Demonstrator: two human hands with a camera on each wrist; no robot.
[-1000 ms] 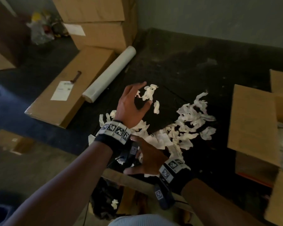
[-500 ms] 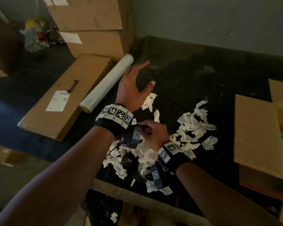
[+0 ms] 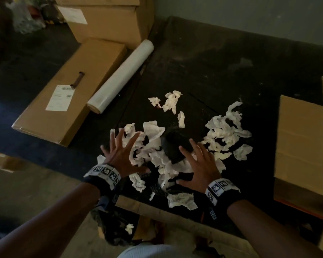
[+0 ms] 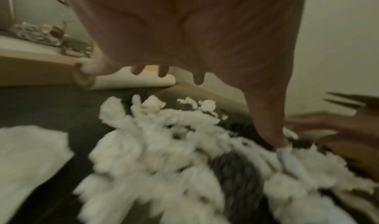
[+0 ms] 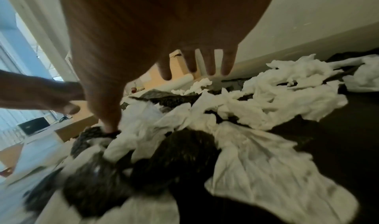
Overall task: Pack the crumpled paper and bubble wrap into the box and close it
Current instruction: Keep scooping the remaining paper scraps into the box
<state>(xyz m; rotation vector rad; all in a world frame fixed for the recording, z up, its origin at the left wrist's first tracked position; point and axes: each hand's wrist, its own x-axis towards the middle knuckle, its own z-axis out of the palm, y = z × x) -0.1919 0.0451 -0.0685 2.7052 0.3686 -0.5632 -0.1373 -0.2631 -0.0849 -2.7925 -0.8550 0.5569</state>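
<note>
Crumpled white paper [image 3: 226,131] lies scattered across the black table [image 3: 222,71], with a thicker heap near the front edge. A dark bundle of bubble wrap [image 3: 172,148] sits in that heap. My left hand [image 3: 122,155] hovers over the heap's left side with fingers spread wide. My right hand [image 3: 199,164] is spread over its right side, beside the bundle. In the left wrist view the thumb tip touches the paper [image 4: 156,138]. In the right wrist view the thumb tip touches the bubble wrap [image 5: 180,154]. The open cardboard box [image 3: 302,146] stands at the right.
A long flat carton [image 3: 69,94] and a roll of clear film [image 3: 121,75] lie at the left. Stacked cartons [image 3: 108,21] stand at the back left. The table's front edge [image 3: 175,215] is just below my wrists; a paper scrap [image 3: 129,228] lies beneath it.
My left hand drew back from its far reach to the near heap. My right hand uncurled and slid right. Both now spread over the pile, and the dark bundle shows between them.
</note>
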